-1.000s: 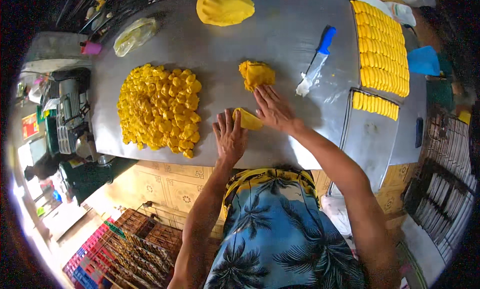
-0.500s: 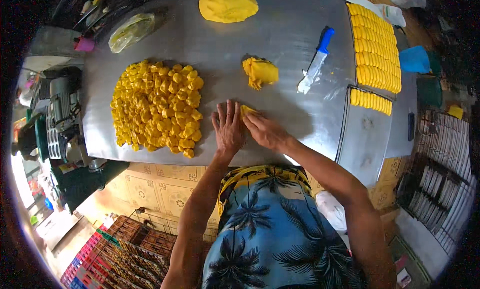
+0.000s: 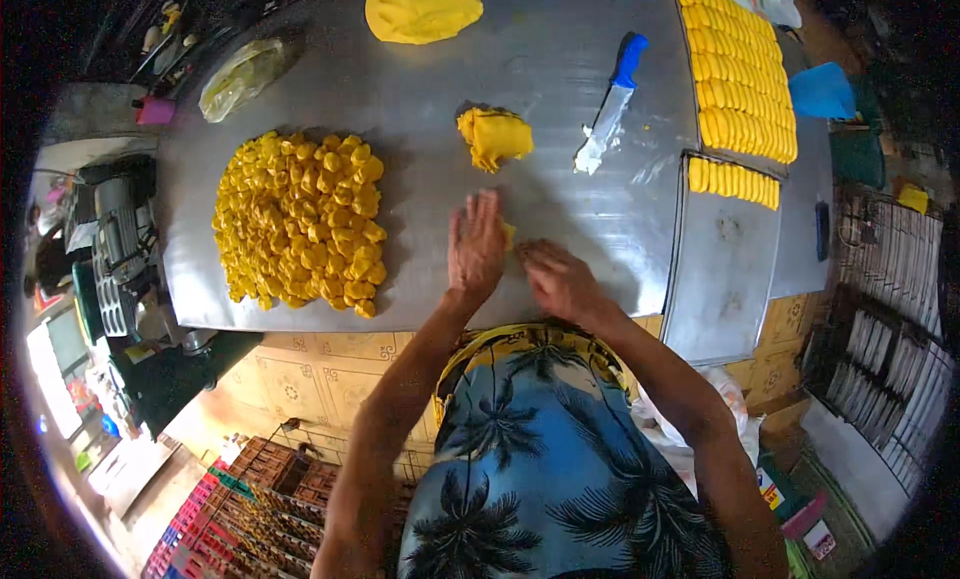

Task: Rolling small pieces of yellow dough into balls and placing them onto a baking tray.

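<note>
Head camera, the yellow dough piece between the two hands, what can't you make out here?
- Dough piece: only a sliver shows; the left hand covers the rest, so its shape is unknown.
- Right hand: motion-blurred, so contact with the dough is unclear.
- Big dough mound: cut off by the top edge.
- Rows of shaped pieces: bent at the fisheye rim, too small to count.

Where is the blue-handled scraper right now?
The blue-handled scraper lies on the metal table, right of the small yellow dough lump, left of the tray of dough rolls.

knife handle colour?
Blue, on the white-bladed knife lying on the metal table; head view.
</note>
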A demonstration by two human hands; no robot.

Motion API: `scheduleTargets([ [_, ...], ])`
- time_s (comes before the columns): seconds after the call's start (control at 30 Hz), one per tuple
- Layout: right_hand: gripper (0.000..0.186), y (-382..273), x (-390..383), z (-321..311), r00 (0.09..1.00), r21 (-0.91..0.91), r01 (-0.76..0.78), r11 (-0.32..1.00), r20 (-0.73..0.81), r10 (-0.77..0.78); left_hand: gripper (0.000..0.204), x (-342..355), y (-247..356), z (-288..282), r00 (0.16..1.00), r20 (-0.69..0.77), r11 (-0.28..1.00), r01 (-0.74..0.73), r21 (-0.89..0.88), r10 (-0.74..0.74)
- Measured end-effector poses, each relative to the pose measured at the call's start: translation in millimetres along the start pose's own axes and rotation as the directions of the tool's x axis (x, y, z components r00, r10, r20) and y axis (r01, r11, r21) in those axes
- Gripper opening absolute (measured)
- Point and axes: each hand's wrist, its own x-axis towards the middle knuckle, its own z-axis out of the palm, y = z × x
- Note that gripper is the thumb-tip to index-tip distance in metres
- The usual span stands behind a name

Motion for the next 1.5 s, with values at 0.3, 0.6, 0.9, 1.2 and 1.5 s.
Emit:
scheduleTargets([
  [0.3, 0.033, 35, 18, -30, 0.971, 0.248, -0.164, 0.955, -0.131, 0.201, 0.070, -12, 31, -11, 0.995, 0.040, 0.991, 0.096, -0.098, -0.092],
  [0.6, 0.034, 38, 84, -9, 0.973, 0.201, 0.232, 0.952, -0.068, -0.222, 0.069, -34, 36, -21, 0.951, 0.141, 0.949, 0.293, -0.119, -0.276],
  [0.9, 0.029, 43, 20, -3, 0.977, -0.071, 0.209, 0.975, -0.030, -0.211, 0.049, 33, -155, -54, 0.939, -0.285, 0.943, 0.095, -0.319, -0.191],
  [1.2, 0.025, 27, -33, -37, 0.566, 0.470, -0.544, 0.695, -0.407, 0.717, 0.048, 107, -266, -54, 0.962, -0.117, 0.750, 0.112, -0.652, -0.245],
  [1.5, 0.021, 303, -212, -184, -0.125, 0.587, -0.581, 0.564, -0.749, 0.650, 0.034, -5, -140, -43, 0.926, 0.055, 0.228, 0.150, -0.962, -0.374],
])
